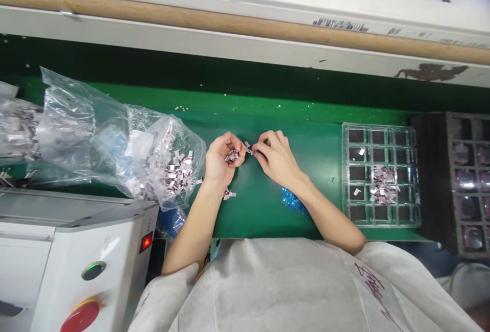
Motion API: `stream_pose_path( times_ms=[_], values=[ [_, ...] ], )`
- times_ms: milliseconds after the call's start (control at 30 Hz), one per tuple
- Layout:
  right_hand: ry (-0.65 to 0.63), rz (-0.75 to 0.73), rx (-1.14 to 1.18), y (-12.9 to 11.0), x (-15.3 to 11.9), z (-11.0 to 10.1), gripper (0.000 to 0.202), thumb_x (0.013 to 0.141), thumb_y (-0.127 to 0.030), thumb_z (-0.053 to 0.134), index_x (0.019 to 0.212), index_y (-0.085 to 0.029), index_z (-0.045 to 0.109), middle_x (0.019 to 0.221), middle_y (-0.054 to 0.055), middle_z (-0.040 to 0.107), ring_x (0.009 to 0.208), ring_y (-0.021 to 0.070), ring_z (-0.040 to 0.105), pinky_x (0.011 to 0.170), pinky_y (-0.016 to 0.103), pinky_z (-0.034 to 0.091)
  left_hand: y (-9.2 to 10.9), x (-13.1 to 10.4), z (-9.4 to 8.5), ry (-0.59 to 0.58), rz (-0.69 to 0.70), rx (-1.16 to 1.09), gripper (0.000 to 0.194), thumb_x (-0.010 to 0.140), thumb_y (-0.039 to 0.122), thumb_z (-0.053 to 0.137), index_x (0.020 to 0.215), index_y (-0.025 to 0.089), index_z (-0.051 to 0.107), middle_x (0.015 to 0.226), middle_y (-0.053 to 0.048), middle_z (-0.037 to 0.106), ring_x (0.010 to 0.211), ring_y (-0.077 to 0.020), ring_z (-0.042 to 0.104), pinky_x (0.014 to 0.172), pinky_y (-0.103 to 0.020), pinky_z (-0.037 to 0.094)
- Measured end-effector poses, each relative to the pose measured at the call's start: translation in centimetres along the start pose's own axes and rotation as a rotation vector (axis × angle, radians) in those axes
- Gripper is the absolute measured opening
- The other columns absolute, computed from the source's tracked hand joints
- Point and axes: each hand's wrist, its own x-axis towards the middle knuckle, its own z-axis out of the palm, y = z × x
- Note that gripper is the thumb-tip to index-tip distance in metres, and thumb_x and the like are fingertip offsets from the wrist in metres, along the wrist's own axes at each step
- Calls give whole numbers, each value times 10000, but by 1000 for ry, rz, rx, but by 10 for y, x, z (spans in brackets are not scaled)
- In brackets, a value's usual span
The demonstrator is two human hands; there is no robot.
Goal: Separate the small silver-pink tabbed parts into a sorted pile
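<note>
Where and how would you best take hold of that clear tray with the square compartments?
Probably by the left rim of the clear tray, coming from the left: that straight edge faces the green mat, while the black tray crowds the right. Keep it level; loose small pieces lie inside.

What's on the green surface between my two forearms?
In the head view, a few small silvery parts lie beside your left forearm and a cluster of shiny blue pieces by your right forearm, with green surface showing between them.
</note>
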Motion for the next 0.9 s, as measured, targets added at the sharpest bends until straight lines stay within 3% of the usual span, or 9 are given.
stream_pose_path(
  times_ms=[167, 333, 433, 533, 600, 733, 900],
  values=[
    [-25, 12, 106, 0, 0, -5, 129, 1091, -160, 575, 1026, -208, 675, 1139, 105, 718, 1069, 293, 580, 905, 451, 435, -3, 1, 3, 60, 43, 89, 401, 832, 571, 742, 726, 193, 658, 583, 0, 574, 408, -87, 391, 426, -262, 161],
    [210, 13, 493, 4, 1, -8, 115, 1095, -227, 602, 1057, -234, 710, 993, 41, 712, 891, 198, 641, 811, 371, 495, -12, -1, 3, 28, 96, 281, 320, 830, 472, 862, 852, 170, 758, 575, 25, 558, 465, -83, 409, 447, -240, 209],
    [280, 109, 669, 6, 1, -5, 61, 1030, -292, 719, 1069, -252, 744, 937, 10, 728, 783, 165, 633, 718, 334, 501, -19, -1, 2, -33, 150, 379, 303, 866, 460, 865, 839, 178, 755, 595, 24, 570, 491, -86, 441, 465, -236, 277],
    [290, 237, 780, 6, 2, -3, 123, 992, -360, 761, 1037, -248, 736, 905, 3, 749, 766, 166, 648, 701, 333, 515, -23, -1, 2, -13, 209, 405, 293, 903, 442, 843, 810, 188, 730, 600, 26, 580, 486, -85, 442, 468, -240, 295],
    [288, 236, 785, 6, 1, -4, 131, 1011, -375, 733, 995, -246, 728, 894, 8, 740, 772, 170, 647, 702, 338, 516, -24, -1, 1, 8, 224, 395, 285, 902, 431, 845, 806, 191, 726, 604, 27, 590, 484, -85, 447, 468, -242, 300],
    [288, 92, 686, 4, 0, -7, 108, 1044, -328, 690, 974, -252, 721, 948, 21, 708, 805, 169, 627, 718, 343, 505, -24, -1, 1, 29, 238, 390, 277, 883, 429, 858, 805, 191, 739, 605, 26, 602, 490, -90, 466, 473, -244, 317],
    [340, 154, 637, 5, 1, -6, 85, 1008, -305, 706, 1077, -256, 709, 980, 24, 698, 784, 167, 622, 689, 338, 510, -24, -2, 1, 35, 239, 433, 266, 878, 430, 853, 812, 190, 760, 598, 25, 604, 485, -91, 466, 472, -245, 319]
  ],
)
